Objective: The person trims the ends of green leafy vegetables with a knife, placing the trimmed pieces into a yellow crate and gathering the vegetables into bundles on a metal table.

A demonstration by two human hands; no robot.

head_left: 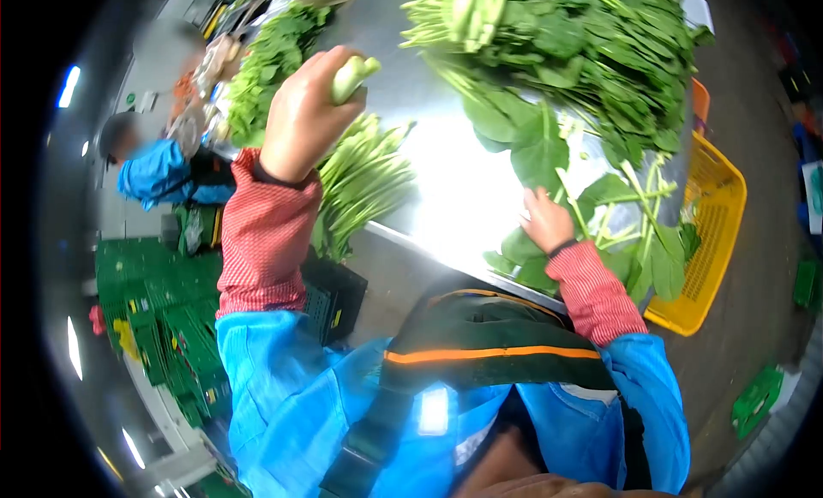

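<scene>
My left hand [307,112] is raised over the left part of the metal table [420,181], its fingers wrapped round a pale green stem bundle [350,78]. Just below it lies a bunch of green stems [369,172]. Near the table's front edge, my right hand [547,221] touches loose leafy greens [540,151], with its fingers bent at a stem; the fingertips are partly hidden among the leaves. Several cut stalks [643,198] lie to its right.
A large pile of leafy greens [600,61] covers the back right. A yellow basket [724,215] stands beyond the right edge. Green crates [163,301] and a black crate [339,301] are at the left. A person in blue [163,172] is further left.
</scene>
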